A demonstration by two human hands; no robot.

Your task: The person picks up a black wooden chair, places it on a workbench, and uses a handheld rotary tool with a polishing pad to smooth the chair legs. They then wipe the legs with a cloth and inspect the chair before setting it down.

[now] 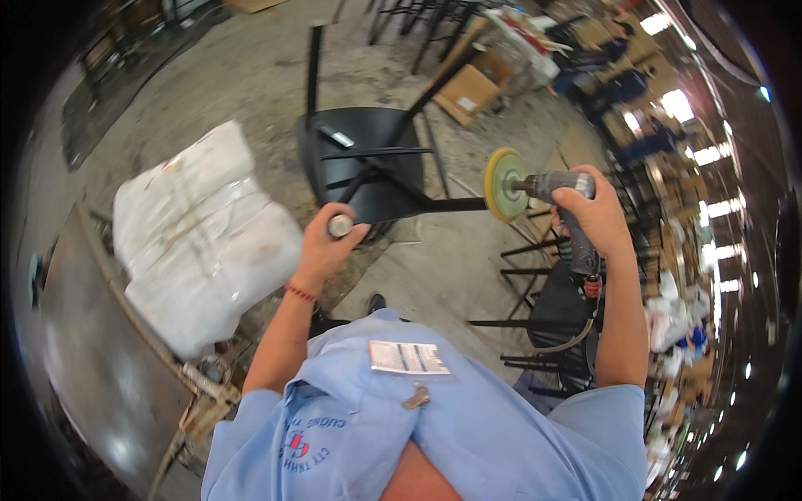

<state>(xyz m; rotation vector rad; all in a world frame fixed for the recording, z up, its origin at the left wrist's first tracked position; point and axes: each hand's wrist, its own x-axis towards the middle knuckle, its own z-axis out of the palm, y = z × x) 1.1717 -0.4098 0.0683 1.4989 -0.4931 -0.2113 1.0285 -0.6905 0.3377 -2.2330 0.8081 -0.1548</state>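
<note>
A black chair (372, 117) is upturned in front of me, its legs pointing up and outward and crossbars running between them. My left hand (323, 242) is closed round what looks like one of its legs, whose round pale end (340, 225) shows between thumb and fingers. In my right hand (603, 213) is a dark air-powered disc sander (568, 185), gripped by its handle. Its round pad (507, 185), pale with a yellow rim, is beside the tip of another chair leg (459, 204); whether they touch I cannot tell. A hose (576, 338) hangs from the handle.
At left a plastic-wrapped white bundle (200, 234) lies by a metal-topped table (109, 342). More black chairs (555, 309) stand at right, below the sander. Farther off are an open cardboard box (472, 88), black stools (430, 21) and several people (618, 88).
</note>
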